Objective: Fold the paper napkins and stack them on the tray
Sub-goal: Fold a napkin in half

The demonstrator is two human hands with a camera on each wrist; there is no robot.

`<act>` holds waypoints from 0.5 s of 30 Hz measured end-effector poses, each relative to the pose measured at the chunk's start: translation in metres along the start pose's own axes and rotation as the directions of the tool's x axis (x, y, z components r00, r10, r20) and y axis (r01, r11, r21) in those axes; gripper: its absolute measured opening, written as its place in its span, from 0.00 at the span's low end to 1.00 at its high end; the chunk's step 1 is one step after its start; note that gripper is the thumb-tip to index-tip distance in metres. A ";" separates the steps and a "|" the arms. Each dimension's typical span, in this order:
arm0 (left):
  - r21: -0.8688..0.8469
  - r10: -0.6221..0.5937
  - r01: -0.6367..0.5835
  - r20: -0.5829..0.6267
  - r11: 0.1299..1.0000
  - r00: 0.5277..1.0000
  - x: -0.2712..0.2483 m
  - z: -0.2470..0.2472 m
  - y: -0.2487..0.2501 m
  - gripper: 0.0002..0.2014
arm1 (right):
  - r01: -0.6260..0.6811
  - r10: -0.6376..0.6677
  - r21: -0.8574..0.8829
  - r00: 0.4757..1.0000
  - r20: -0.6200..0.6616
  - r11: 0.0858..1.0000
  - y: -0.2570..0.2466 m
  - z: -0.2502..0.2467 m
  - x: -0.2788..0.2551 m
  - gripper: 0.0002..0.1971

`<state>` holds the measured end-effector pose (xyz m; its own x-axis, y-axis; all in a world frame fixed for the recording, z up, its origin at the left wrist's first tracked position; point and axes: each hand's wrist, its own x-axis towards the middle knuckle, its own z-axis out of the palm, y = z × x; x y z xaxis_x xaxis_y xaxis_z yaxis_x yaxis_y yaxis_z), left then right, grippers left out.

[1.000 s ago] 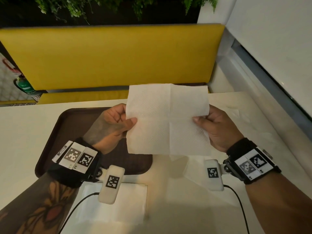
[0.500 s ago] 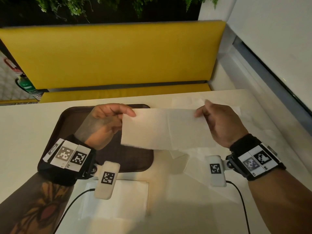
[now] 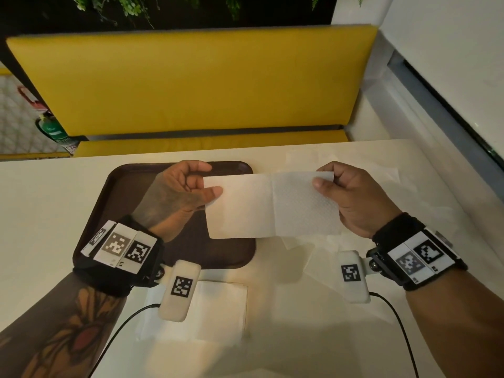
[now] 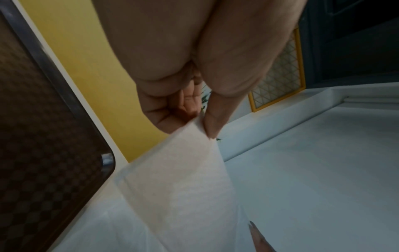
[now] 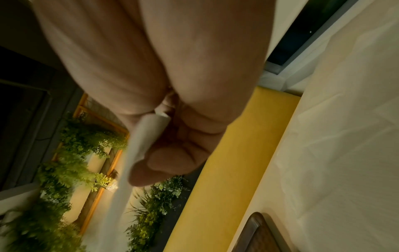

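Here the left hand [image 3: 185, 192] and right hand [image 3: 351, 197] pinch the half-folded napkin [image 3: 272, 205] aloft; uneven fingers [image 3: 320, 183] could skew its next crease.

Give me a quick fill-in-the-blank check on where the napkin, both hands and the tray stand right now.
1. The white napkin is held by ____ hands, above the table.
2. The left hand pinches the napkin's ____ edge; the right hand pinches the opposite one.
3. The colour of the tray below the left hand is ____.
4. A flat pile of white napkins lies on the table, ____ the tray.

Missing words: both; left; brown; outside
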<state>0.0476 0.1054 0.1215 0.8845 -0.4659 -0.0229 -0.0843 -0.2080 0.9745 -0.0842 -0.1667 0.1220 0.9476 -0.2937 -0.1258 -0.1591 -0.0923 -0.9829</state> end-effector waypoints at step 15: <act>0.379 -0.307 0.316 -0.086 0.870 0.948 -0.088 -0.068 -0.101 0.10 | -0.108 0.294 -0.519 0.911 0.290 0.848 0.061 0.104 -0.038 0.04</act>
<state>0.0098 0.2257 0.0401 0.9039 -0.3037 -0.3013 0.0322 -0.6539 0.7559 -0.1011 -0.0623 0.0528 0.8967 -0.0183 -0.4423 -0.3811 -0.5403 -0.7502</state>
